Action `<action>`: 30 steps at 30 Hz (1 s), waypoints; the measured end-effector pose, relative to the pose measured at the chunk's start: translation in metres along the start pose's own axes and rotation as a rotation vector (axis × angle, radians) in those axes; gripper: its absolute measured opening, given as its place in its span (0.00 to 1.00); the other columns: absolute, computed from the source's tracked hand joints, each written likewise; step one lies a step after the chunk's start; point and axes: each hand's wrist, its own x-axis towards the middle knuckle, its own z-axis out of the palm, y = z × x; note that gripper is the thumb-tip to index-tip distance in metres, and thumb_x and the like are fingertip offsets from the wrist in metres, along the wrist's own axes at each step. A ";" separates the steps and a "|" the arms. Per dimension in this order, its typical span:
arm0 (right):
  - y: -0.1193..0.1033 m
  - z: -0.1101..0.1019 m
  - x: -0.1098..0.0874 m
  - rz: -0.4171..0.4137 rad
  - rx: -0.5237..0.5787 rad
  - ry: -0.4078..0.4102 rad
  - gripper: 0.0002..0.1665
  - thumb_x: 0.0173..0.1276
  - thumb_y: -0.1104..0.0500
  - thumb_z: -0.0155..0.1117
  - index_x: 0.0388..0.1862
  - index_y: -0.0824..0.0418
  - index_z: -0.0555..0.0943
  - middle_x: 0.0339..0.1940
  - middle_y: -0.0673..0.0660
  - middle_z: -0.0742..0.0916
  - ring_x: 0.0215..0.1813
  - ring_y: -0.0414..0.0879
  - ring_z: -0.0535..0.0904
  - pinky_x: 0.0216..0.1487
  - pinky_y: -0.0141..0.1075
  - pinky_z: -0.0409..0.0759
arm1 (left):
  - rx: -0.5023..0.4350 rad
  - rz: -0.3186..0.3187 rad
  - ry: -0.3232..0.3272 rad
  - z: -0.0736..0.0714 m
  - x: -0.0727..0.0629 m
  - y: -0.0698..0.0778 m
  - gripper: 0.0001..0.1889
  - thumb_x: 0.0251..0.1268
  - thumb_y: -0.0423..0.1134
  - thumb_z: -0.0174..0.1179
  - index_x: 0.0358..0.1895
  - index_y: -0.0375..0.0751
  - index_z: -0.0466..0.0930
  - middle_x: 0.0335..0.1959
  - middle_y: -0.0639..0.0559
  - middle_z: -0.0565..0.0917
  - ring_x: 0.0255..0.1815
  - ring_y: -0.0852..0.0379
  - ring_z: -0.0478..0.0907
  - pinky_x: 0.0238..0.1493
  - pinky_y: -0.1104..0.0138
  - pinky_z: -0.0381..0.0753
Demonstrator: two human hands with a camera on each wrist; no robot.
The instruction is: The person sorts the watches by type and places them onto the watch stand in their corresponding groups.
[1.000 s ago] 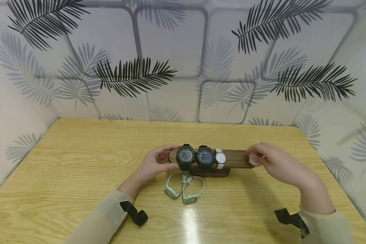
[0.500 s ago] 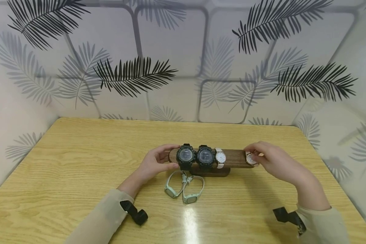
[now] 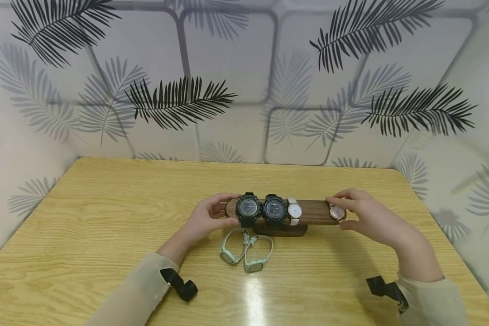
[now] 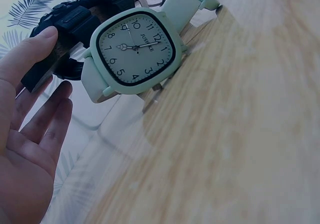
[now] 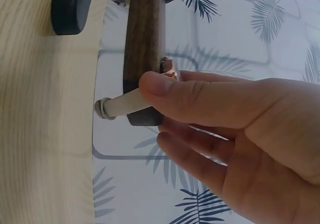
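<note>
A dark wooden watch stand stands on the table, its bar lying crosswise. My left hand holds the bar's left end, beside a black digital watch. To its right on the bar sit a second black watch and a white-strapped watch. At the right end, my right hand grips a rose-gold watch fitted round the bar. In the right wrist view, the thumb presses its pale strap, which hangs below the bar; some fingers there are extended.
Two mint-green watches, one on the left and one on the right, lie buckled in loops in front of the stand. The wooden table ends at a leaf-patterned backdrop behind and at both sides.
The rose-gold watch has slid slightly left onto the bar's right end, and its dial now faces up uncovered. My right thumb has moved from the dial to below it. The left hand stays put.
</note>
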 end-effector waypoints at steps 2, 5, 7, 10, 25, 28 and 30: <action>0.001 0.001 0.001 0.002 -0.001 -0.001 0.36 0.50 0.67 0.76 0.61 0.70 0.75 0.54 0.66 0.78 0.55 0.64 0.73 0.54 0.57 0.73 | 0.002 0.002 -0.001 0.000 0.000 0.000 0.31 0.54 0.31 0.70 0.64 0.43 0.73 0.61 0.46 0.75 0.56 0.47 0.76 0.54 0.58 0.77; 0.002 0.001 0.001 0.005 -0.006 -0.009 0.37 0.50 0.67 0.76 0.61 0.70 0.75 0.54 0.66 0.80 0.57 0.65 0.73 0.56 0.58 0.72 | 0.002 0.004 -0.001 0.000 0.001 0.000 0.31 0.54 0.31 0.70 0.64 0.43 0.73 0.61 0.46 0.75 0.56 0.48 0.76 0.54 0.58 0.77; 0.003 0.002 0.002 0.006 -0.017 -0.016 0.38 0.50 0.67 0.76 0.62 0.71 0.74 0.52 0.64 0.81 0.57 0.64 0.74 0.56 0.57 0.72 | 0.000 0.006 -0.002 0.000 0.001 0.000 0.31 0.54 0.31 0.70 0.64 0.43 0.73 0.61 0.46 0.75 0.56 0.48 0.77 0.54 0.59 0.77; 0.002 0.002 0.002 0.005 -0.043 -0.020 0.39 0.49 0.66 0.77 0.62 0.71 0.74 0.51 0.63 0.82 0.56 0.63 0.75 0.56 0.56 0.73 | -0.005 0.007 -0.004 0.000 0.001 0.000 0.31 0.53 0.32 0.71 0.64 0.42 0.73 0.61 0.46 0.75 0.55 0.47 0.77 0.54 0.58 0.77; -0.001 0.003 0.005 -0.062 -0.171 0.035 0.41 0.43 0.63 0.80 0.59 0.69 0.77 0.54 0.64 0.83 0.52 0.59 0.79 0.53 0.51 0.77 | -0.008 -0.008 0.005 0.000 0.001 -0.001 0.31 0.54 0.29 0.70 0.64 0.41 0.72 0.61 0.45 0.74 0.56 0.47 0.76 0.56 0.58 0.76; 0.001 0.003 0.004 -0.051 -0.153 0.029 0.42 0.42 0.64 0.80 0.60 0.69 0.76 0.54 0.64 0.82 0.53 0.59 0.79 0.54 0.51 0.76 | -0.013 0.001 0.000 0.000 0.001 -0.001 0.31 0.54 0.30 0.70 0.64 0.40 0.72 0.61 0.44 0.74 0.56 0.48 0.76 0.55 0.59 0.77; 0.001 0.004 0.004 -0.042 -0.137 0.022 0.43 0.42 0.65 0.80 0.61 0.69 0.75 0.54 0.65 0.82 0.53 0.60 0.78 0.55 0.53 0.75 | -0.014 0.004 -0.004 0.000 0.001 -0.002 0.31 0.54 0.31 0.70 0.64 0.40 0.72 0.61 0.45 0.74 0.56 0.47 0.76 0.55 0.59 0.77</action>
